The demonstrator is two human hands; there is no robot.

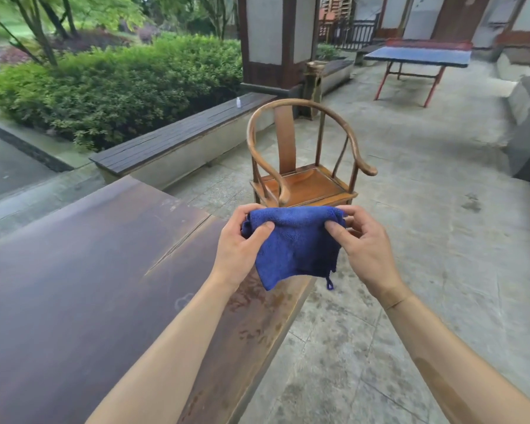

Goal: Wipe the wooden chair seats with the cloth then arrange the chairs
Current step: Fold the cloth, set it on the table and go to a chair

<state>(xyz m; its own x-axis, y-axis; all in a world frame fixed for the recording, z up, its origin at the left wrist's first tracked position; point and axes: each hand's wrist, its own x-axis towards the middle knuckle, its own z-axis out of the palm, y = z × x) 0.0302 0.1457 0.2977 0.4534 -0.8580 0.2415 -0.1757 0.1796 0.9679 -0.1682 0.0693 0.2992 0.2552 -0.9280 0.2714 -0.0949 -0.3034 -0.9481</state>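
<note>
Left hand (240, 240) pinching the upper left corner of the cloth (294, 246), thumb on the front, fingers curled behind. Right hand (364, 243) pinching the upper right corner the same way. Cloth blue, stretched between both hands, lower edge hanging loose with a small loop (329, 284) dangling at the bottom right. Held in the air above the end of the table, just in front of the chair.

Largest first:
- Stone floor (426, 240): wide and open to the right of the chair and behind it.
- Long dark wooden table (89, 270): fills lower left, its right edge running diagonally under the forearms, end corner near the chair's front left leg.
- Hedge (120, 87) behind a low bench (172, 139) along the left boundary; gap of bare floor between bench and chair.
- Blue ping-pong table (416, 56), red legs, far back right, well apart.
- Chair (303, 154): round-backed, wooden, seat facing the camera, seat bare, front edge partly hidden by the cloth.
- Small white bottle (238, 102) upright on the bench's far end.
</note>
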